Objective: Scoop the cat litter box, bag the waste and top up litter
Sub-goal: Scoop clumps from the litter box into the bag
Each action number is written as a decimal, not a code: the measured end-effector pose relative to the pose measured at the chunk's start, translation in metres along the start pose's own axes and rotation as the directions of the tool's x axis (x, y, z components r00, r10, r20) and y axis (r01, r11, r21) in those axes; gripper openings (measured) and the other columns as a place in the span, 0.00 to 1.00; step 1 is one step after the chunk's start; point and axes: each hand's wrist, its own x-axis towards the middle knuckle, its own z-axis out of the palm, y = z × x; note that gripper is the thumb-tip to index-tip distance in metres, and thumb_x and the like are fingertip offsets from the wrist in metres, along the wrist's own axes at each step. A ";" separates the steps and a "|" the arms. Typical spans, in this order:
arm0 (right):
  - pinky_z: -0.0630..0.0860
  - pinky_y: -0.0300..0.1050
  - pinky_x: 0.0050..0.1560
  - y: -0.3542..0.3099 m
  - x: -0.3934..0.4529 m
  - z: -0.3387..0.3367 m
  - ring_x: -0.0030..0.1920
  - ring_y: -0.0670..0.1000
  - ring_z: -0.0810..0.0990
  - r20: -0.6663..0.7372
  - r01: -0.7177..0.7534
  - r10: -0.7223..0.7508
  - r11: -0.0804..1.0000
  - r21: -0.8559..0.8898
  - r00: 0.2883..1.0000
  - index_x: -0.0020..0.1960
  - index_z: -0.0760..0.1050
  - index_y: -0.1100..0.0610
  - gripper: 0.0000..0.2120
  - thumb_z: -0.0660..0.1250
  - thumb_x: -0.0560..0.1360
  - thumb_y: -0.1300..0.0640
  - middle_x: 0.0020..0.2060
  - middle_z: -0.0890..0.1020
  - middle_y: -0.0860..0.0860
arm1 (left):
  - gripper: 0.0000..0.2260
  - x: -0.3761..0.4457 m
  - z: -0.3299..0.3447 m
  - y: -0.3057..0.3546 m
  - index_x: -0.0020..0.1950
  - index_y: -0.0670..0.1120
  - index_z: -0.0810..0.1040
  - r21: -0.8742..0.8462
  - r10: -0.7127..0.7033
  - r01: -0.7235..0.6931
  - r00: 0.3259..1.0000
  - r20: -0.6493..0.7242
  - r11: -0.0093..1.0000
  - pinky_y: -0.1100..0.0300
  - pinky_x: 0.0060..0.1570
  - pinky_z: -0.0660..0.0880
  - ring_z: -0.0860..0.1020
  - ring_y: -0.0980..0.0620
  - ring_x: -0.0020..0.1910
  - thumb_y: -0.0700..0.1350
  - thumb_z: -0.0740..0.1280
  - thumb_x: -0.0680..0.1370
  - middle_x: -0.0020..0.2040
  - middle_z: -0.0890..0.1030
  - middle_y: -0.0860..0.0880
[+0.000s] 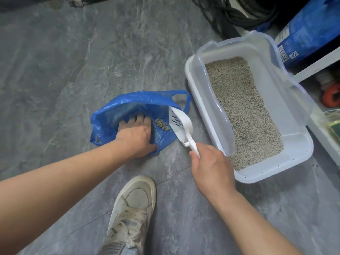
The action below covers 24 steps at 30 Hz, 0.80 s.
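Left hand reaches forward with fingers spread flat; right hand is curled tight.

Bare grey stone-look floor is lying open to the left. The white plastic litter tray is blocking the right, a blue litter sack crowding behind it, black cables tangling beyond.
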 end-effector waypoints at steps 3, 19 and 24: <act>0.63 0.50 0.37 0.002 -0.001 0.000 0.46 0.62 0.78 0.007 -0.014 0.014 1.000 -0.007 1.000 0.45 0.71 0.53 0.09 0.61 0.82 0.50 0.43 0.80 0.53 | 0.44 0.001 0.003 -0.002 0.74 0.46 0.63 0.004 -0.018 0.018 0.999 0.027 1.000 0.44 0.62 0.70 0.70 0.43 0.68 0.70 0.70 0.67 0.73 0.67 0.44; 0.74 0.52 0.34 0.020 -0.008 -0.060 0.32 0.56 0.75 -0.120 -0.024 0.091 0.881 0.472 0.989 0.45 0.79 0.53 0.10 0.68 0.78 0.48 0.28 0.76 0.53 | 0.13 -0.014 -0.042 0.019 0.59 0.52 0.76 -0.285 0.084 -0.165 0.957 -0.277 0.944 0.51 0.43 0.77 0.79 0.47 0.51 0.56 0.64 0.77 0.55 0.80 0.53; 0.75 0.46 0.28 0.057 0.006 -0.101 0.23 0.49 0.76 -0.157 -0.184 0.330 0.796 0.577 0.931 0.43 0.80 0.50 0.08 0.68 0.79 0.49 0.29 0.80 0.53 | 0.13 -0.010 -0.075 0.048 0.62 0.47 0.78 -0.275 0.349 -0.596 0.719 -0.600 0.755 0.51 0.53 0.76 0.78 0.46 0.59 0.43 0.67 0.78 0.60 0.80 0.50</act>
